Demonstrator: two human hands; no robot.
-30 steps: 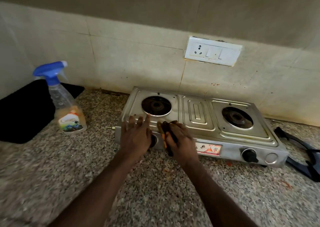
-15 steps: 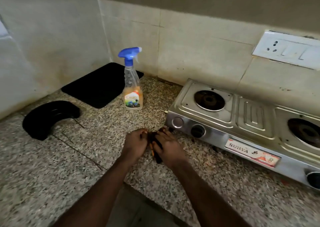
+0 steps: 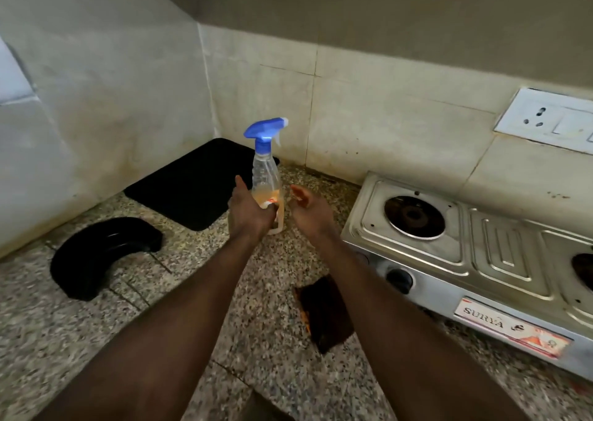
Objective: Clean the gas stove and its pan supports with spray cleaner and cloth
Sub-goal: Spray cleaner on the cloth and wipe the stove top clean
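I look down on the granite counter (image 3: 96, 340); the spray bottle (image 3: 266, 167) stands upright toward its back edge, between the black mat (image 3: 192, 183) in the back left corner and the left end of the gas stove (image 3: 481, 260). Its long axis is vertical; the blue trigger head is on top, nozzle to the right. My left hand (image 3: 248, 212) is the nearer one; it lies against the lower body of the bottle from the left, thumb up and a little apart from the plastic, one finger across the label; whether the hold is really closed I cannot tell, because the frame is blurred there. My right hand (image 3: 308, 210) is just beside the bottle on its right, fingers loose and spread, nothing in it. The cloth (image 3: 324, 311) lies flat on the counter near the front left corner of the stove; no hand holds it. I judge the coming move is a straight lift with the left hand; the stove lies to the right, where the nozzle points.
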